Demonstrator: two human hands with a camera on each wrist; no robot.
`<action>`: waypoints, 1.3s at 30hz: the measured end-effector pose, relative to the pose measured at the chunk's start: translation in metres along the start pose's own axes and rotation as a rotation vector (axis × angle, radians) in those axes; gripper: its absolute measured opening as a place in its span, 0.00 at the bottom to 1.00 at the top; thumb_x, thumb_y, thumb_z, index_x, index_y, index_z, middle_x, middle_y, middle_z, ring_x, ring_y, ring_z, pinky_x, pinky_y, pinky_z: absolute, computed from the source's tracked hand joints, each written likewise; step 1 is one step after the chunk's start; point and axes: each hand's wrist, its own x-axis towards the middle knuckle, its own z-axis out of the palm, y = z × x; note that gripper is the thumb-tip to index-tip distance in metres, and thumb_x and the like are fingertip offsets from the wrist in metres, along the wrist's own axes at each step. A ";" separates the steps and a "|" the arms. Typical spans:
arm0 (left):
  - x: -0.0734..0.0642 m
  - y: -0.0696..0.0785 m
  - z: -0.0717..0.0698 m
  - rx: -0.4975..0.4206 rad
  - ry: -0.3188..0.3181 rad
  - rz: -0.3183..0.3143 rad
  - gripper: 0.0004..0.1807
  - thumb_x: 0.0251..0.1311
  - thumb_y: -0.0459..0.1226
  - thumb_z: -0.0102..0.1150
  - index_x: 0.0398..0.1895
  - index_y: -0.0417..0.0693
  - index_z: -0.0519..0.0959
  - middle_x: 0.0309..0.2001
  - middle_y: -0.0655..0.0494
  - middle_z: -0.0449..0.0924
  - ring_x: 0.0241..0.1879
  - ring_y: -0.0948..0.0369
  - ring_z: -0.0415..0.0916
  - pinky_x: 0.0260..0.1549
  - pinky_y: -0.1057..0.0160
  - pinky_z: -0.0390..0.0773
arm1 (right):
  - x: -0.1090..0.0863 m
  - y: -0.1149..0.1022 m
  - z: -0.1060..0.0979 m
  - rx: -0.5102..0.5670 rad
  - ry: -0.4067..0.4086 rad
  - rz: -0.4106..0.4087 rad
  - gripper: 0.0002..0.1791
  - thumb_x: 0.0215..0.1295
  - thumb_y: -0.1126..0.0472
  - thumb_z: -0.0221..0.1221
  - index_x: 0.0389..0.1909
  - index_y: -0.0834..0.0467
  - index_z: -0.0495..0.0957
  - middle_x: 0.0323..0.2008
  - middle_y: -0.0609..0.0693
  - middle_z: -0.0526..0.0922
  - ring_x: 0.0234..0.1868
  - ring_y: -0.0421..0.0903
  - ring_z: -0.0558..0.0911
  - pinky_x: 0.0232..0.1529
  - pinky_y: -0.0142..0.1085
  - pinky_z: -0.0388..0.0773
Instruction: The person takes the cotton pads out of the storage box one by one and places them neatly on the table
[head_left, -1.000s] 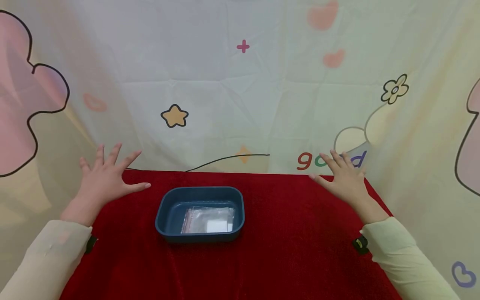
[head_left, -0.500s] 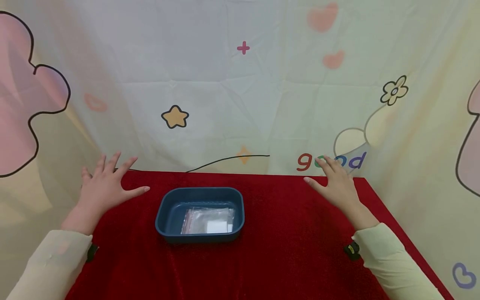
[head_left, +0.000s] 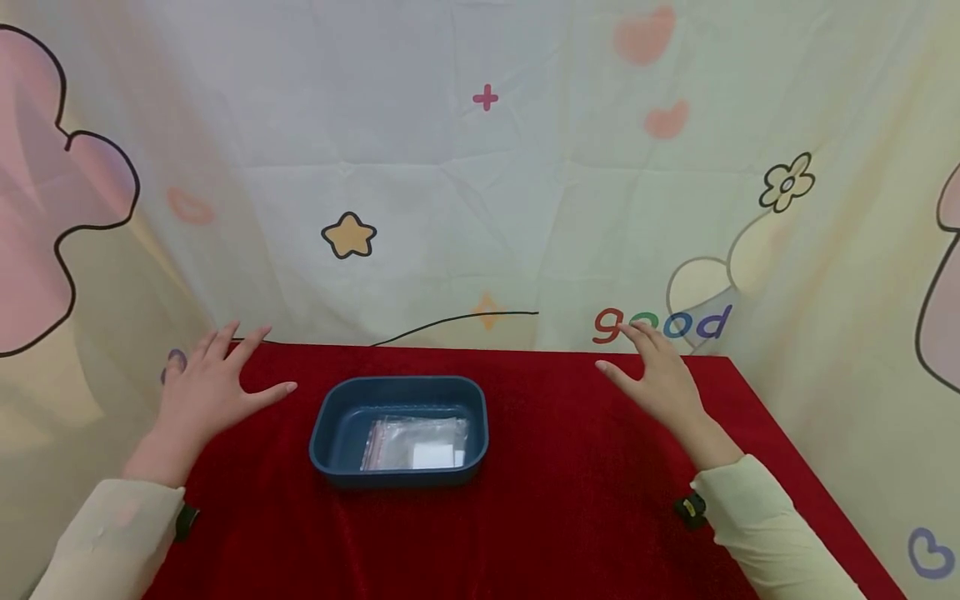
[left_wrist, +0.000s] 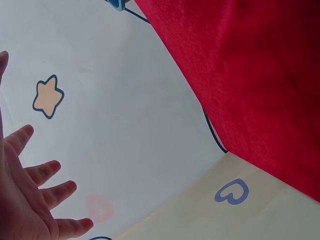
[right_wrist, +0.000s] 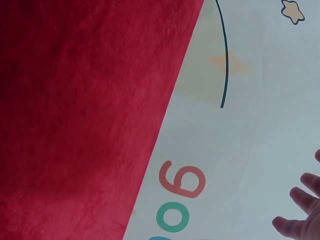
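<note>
Head view: left hand (head_left: 201,398) and right hand (head_left: 666,385) spread wide, either side of a dark-blue rectangular tub (head_left: 399,479).
The tub sits on red cloth (head_left: 570,508) just left of lower centre, clear resealable plastic bags (head_left: 401,440) lying toward its right. The left hand, at the frame's left, is nearer it; the right hand is well apart at the right.
</note>
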 end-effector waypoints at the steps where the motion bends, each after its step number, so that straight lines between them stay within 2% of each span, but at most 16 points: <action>1: -0.001 -0.001 0.001 -0.006 0.001 -0.001 0.51 0.57 0.65 0.62 0.79 0.50 0.58 0.74 0.27 0.54 0.70 0.29 0.53 0.63 0.17 0.53 | 0.000 -0.001 0.001 0.008 -0.001 0.001 0.41 0.70 0.42 0.58 0.77 0.58 0.61 0.78 0.66 0.59 0.77 0.69 0.60 0.69 0.70 0.66; 11: -0.006 -0.004 0.009 -0.038 0.001 -0.012 0.51 0.59 0.65 0.60 0.79 0.50 0.58 0.73 0.26 0.58 0.68 0.28 0.59 0.60 0.17 0.60 | -0.003 -0.008 0.011 0.076 -0.010 0.005 0.39 0.71 0.46 0.59 0.75 0.61 0.63 0.77 0.66 0.61 0.77 0.68 0.60 0.70 0.69 0.65; 17: -0.011 -0.007 0.013 -0.075 -0.020 -0.021 0.50 0.62 0.64 0.59 0.79 0.47 0.58 0.73 0.26 0.59 0.67 0.27 0.62 0.56 0.23 0.71 | -0.002 -0.010 0.022 0.115 -0.016 -0.036 0.37 0.71 0.46 0.60 0.75 0.59 0.64 0.76 0.66 0.62 0.76 0.67 0.62 0.71 0.68 0.65; 25: -0.015 -0.010 0.019 -0.068 -0.059 -0.015 0.49 0.64 0.64 0.55 0.79 0.44 0.58 0.72 0.25 0.60 0.67 0.28 0.64 0.50 0.30 0.79 | -0.001 -0.015 0.033 0.151 -0.035 -0.048 0.38 0.70 0.48 0.61 0.75 0.61 0.63 0.75 0.66 0.64 0.76 0.66 0.63 0.72 0.67 0.65; 32: -0.020 -0.006 0.027 -0.136 -0.116 -0.031 0.50 0.65 0.63 0.55 0.80 0.42 0.55 0.73 0.25 0.58 0.67 0.28 0.62 0.57 0.25 0.72 | 0.000 -0.020 0.042 0.181 -0.047 -0.079 0.39 0.69 0.49 0.62 0.75 0.62 0.63 0.75 0.65 0.66 0.76 0.66 0.64 0.73 0.66 0.65; 39: -0.023 -0.002 0.037 -0.165 -0.132 -0.041 0.49 0.65 0.62 0.56 0.80 0.43 0.55 0.73 0.26 0.59 0.68 0.29 0.63 0.56 0.29 0.76 | -0.003 -0.026 0.050 0.196 -0.054 -0.093 0.38 0.69 0.49 0.62 0.74 0.62 0.64 0.75 0.65 0.66 0.76 0.65 0.64 0.73 0.65 0.65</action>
